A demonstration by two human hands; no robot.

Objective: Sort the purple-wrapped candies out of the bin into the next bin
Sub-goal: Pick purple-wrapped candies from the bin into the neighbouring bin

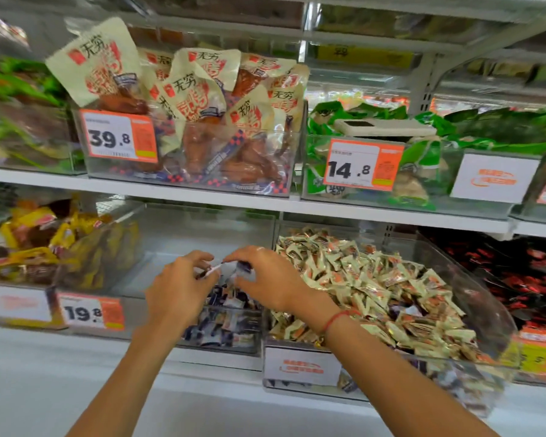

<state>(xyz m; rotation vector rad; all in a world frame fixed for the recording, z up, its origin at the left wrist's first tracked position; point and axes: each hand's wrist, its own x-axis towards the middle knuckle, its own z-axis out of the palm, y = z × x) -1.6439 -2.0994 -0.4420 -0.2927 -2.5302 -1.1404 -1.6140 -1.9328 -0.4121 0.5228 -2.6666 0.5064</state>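
Both forearms reach in; the left hand [178, 288] and right hand [267, 279] each pinch purple-wrapped candies [245, 267] in a narrow grip over the near-empty clear bin [158, 272]. Best release low, onto the dark purple-and-white pile [224, 323] there. Beside it sits the cream-candy bin [473, 298].

Candies in the middle bin [224, 323]: I see dark purple-blue wrappers with white parts.
Candies in the right bin [375, 285]: I see cream wrappers with orange marks; some purple ones show low at the front.
Wrist string [336, 318]: red.
Price tag "19.8" [90, 312]: white with black numbers, orange side.
Upper packets [183, 89]: cream with red print, and a blue-white check pattern below.
Packets at far left [29, 234]: yellow.
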